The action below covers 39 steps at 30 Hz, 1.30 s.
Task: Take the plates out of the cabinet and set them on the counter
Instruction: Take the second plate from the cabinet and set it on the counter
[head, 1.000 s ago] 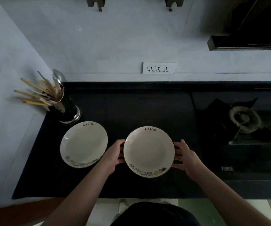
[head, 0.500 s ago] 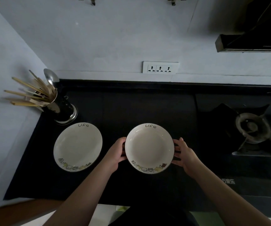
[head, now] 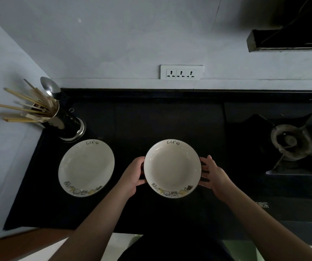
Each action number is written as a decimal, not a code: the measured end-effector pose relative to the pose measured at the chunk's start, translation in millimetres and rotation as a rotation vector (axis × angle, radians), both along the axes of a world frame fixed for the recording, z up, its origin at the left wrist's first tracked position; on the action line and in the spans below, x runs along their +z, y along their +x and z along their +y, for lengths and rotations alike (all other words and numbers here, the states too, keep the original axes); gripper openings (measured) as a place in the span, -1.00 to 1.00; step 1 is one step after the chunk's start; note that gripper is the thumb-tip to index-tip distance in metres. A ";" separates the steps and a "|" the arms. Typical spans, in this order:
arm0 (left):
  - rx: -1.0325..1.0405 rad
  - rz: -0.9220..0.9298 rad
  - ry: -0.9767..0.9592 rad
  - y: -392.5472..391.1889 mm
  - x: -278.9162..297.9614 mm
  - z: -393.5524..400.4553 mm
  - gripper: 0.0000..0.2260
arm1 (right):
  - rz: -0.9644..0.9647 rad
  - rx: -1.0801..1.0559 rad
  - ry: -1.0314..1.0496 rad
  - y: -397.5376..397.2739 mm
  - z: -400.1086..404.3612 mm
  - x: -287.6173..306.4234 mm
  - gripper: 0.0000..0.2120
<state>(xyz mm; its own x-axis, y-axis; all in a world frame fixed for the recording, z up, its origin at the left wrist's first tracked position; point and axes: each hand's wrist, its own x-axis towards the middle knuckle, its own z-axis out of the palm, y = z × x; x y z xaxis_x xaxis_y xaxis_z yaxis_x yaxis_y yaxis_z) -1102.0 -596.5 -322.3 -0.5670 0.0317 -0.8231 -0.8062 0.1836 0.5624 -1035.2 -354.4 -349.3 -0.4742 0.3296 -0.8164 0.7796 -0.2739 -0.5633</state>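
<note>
The black counter point(head: 125, 129) fills the middle of the view, running under a pale wall point(head: 113, 44) that carries a white socket strip point(head: 181, 72) with 3 outlets. At the right, a gas burner point(head: 290, 141) sits in the stove top, and a dark hood point(head: 290, 39) juts from the wall above it.

2 white plates sit in view, each marked "Life" at the far rim and with a band of small cartoon figures at the near rim. The left plate point(head: 86, 168) lies flat on the counter, free of both hands. The right plate point(head: 172, 168) is at the counter's middle, well apart from the left plate; whether it rests on the surface or is just above it cannot be told.

The left hand point(head: 132, 176) curls round this plate's left edge, thumb at the rim. The right hand point(head: 214, 175) meets the right edge with fingers spread and nearly straight.

A metal holder point(head: 66, 123) with chopsticks point(head: 25, 108) and a spoon point(head: 50, 88) stands at the back left corner, just behind the left plate.
</note>
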 end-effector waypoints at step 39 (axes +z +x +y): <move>0.128 0.112 0.205 36.5 5.0 -15.5 -0.57 | 0.199 -0.056 0.011 28.1 6.1 -2.1 -0.50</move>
<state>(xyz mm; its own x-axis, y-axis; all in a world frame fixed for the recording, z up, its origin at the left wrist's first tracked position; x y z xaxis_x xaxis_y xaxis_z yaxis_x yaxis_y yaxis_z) -1065.5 -612.0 -317.3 -0.6646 0.1135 -0.7385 -0.7459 -0.0428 0.6647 -1007.1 -348.4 -351.5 -0.6064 0.3685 -0.7046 0.6363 -0.3065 -0.7079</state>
